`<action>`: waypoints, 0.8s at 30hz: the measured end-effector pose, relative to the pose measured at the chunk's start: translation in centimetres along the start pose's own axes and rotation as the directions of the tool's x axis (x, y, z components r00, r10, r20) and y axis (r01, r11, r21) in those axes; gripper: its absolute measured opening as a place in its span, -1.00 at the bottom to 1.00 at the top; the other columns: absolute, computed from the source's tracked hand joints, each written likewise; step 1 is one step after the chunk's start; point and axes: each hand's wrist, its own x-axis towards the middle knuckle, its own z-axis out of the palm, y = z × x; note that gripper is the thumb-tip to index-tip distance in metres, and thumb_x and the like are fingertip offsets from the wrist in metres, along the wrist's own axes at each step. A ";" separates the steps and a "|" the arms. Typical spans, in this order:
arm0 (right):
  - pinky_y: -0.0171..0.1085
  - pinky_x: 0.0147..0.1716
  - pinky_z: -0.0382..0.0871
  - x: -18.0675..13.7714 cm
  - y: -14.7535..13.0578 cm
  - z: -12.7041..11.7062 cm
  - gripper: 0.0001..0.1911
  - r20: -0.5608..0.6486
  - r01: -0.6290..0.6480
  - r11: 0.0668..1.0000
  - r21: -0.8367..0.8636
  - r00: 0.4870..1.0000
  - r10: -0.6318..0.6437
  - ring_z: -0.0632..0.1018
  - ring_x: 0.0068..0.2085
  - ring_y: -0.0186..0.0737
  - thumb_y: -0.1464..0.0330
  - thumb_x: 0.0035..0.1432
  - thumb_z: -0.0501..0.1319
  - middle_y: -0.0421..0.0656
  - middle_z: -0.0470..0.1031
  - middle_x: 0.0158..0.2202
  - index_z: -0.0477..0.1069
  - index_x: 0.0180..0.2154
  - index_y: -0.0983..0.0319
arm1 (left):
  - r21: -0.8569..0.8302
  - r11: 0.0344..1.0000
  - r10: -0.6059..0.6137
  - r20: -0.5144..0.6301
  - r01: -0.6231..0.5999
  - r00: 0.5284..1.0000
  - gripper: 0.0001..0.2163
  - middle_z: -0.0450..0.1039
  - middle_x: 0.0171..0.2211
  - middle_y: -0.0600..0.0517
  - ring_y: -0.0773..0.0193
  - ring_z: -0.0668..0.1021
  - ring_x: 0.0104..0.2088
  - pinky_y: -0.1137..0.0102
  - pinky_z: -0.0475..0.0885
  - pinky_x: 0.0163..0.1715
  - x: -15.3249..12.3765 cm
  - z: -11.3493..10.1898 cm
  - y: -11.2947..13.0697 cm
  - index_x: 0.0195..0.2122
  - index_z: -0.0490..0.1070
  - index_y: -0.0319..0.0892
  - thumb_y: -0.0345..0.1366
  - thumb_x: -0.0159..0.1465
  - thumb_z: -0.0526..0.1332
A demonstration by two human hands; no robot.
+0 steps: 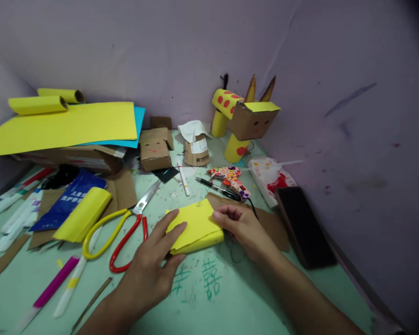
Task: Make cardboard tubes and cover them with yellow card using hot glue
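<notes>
A piece of yellow paper point(194, 225) lies over a flat yellow paper bundle point(206, 241) near the front of the table. My left hand point(158, 253) grips the left side, with fingers on top and the thumb at the near edge. On the right, my right hand point(239, 228) pinches the paper's edge between thumb and forefinger; its other fingers are partly hidden. Beside my left hand lie scissors point(138, 210) with one yellow and one red handle, blades spread. Brown cardboard point(272, 228) sits behind and under my right hand.
A cardboard-headed yellow animal figure point(253, 121) stands at the back right. A phone point(304, 228), a patterned glue gun point(230, 179) and a black pen point(218, 188) lie nearby. Left are a yellow tube point(84, 216), markers point(56, 282) and yellow sheets point(73, 124). Walls close the back and right.
</notes>
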 end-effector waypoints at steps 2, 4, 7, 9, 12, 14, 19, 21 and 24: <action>-0.45 -0.73 0.02 -0.1 -0.2 -0.2 -0.78 0.013 -0.007 1.000 0.005 1.000 0.007 0.28 -0.66 -0.49 0.26 -0.11 0.37 -0.31 0.33 -0.64 0.45 -0.51 0.29 | 0.028 0.999 0.024 -0.016 -0.023 1.000 -0.60 0.21 0.19 -0.17 0.07 0.32 0.17 0.19 0.38 0.06 0.1 0.1 -0.1 0.10 0.20 -0.11 -0.42 0.22 0.12; -0.46 -0.76 0.01 -0.3 -0.5 -0.5 -0.79 0.039 -0.026 0.999 0.017 0.999 0.026 0.29 -0.69 -0.50 0.27 -0.09 0.34 -0.32 0.32 -0.66 0.43 -0.50 0.29 | 0.057 0.998 0.035 -0.025 -0.034 0.999 -0.60 0.26 0.16 -0.16 0.08 0.37 0.14 0.21 0.39 0.04 0.1 0.1 -0.2 0.10 0.21 -0.11 -0.39 0.22 0.12; -0.48 -0.80 0.00 -0.7 -0.9 -0.7 -0.77 0.107 -0.073 0.996 0.042 0.992 0.068 0.31 -0.73 -0.50 0.34 -0.15 0.36 -0.33 0.36 -0.66 0.43 -0.40 0.30 | 0.098 0.994 0.046 -0.013 -0.045 0.999 -0.59 0.28 0.15 -0.13 0.08 0.39 0.12 0.21 0.40 0.03 -0.1 0.2 -0.4 0.12 0.19 -0.08 -0.35 0.23 0.13; -0.49 -0.82 0.01 -0.9 -0.9 -0.8 -0.70 0.155 -0.093 0.994 0.062 0.985 0.083 0.32 -0.75 -0.49 0.37 -0.19 0.36 -0.35 0.36 -0.69 0.41 -0.34 0.32 | 0.106 0.993 0.046 0.014 -0.048 0.999 -0.57 0.26 0.16 -0.11 0.07 0.37 0.13 0.19 0.41 0.02 -0.2 0.1 -0.4 0.14 0.16 -0.03 -0.32 0.23 0.13; -0.51 -0.81 0.06 -1.1 -0.7 -0.7 -0.67 0.193 -0.092 0.991 0.096 0.979 0.073 0.34 -0.75 -0.48 0.38 -0.21 0.35 -0.39 0.34 -0.72 0.38 -0.31 0.30 | 0.075 0.997 -0.035 0.029 0.033 0.999 -0.48 0.14 0.23 -0.11 -0.03 0.28 0.20 0.07 0.37 0.04 -0.2 0.0 -0.3 0.20 0.06 0.02 -0.22 0.22 0.15; -0.51 -0.80 0.09 -1.1 -0.4 -0.6 -0.66 0.191 -0.078 0.989 0.123 0.980 0.054 0.36 -0.74 -0.48 0.37 -0.19 0.34 -0.40 0.35 -0.71 0.35 -0.30 0.29 | 0.004 0.987 -0.162 -0.007 0.162 0.987 -0.41 0.09 0.26 -0.14 -0.10 0.23 0.21 -0.02 0.29 0.08 -0.1 -0.1 -0.1 0.23 0.00 0.00 -0.12 0.19 0.16; -0.49 -0.77 0.09 -1.2 -0.2 -0.2 -0.69 0.171 -0.050 0.991 0.123 0.985 0.028 0.34 -0.74 -0.49 0.38 -0.19 0.34 -0.41 0.35 -0.71 0.34 -0.33 0.28 | -0.435 0.745 -0.564 -0.009 0.505 0.825 -0.39 0.29 0.11 -0.18 0.04 0.42 0.07 0.18 0.40 0.01 0.7 -0.3 1.0 0.20 0.06 -0.14 -0.06 0.17 0.17; -0.47 -0.75 0.09 -1.2 -0.3 0.0 -0.69 0.160 -0.040 0.993 0.113 0.987 0.022 0.31 -0.74 -0.50 0.39 -0.20 0.35 -0.41 0.33 -0.72 0.34 -0.35 0.27 | -0.553 0.645 -0.647 -0.027 0.528 0.762 -0.42 0.35 0.05 -0.16 0.10 0.47 0.01 0.25 0.43 -0.04 1.1 -0.3 1.4 0.16 0.11 -0.17 -0.09 0.16 0.19; -0.45 -0.72 0.07 -1.3 -0.4 0.1 -0.69 0.157 -0.003 0.993 0.115 0.987 -0.016 0.27 -0.71 -0.51 0.41 -0.24 0.36 -0.42 0.32 -0.72 0.34 -0.37 0.27 | -0.588 0.578 -0.709 -0.019 0.565 0.705 -0.43 0.47 -0.11 -0.09 0.13 0.54 -0.12 0.24 0.47 -0.12 1.5 -0.3 1.8 0.12 0.19 -0.16 -0.13 0.09 0.25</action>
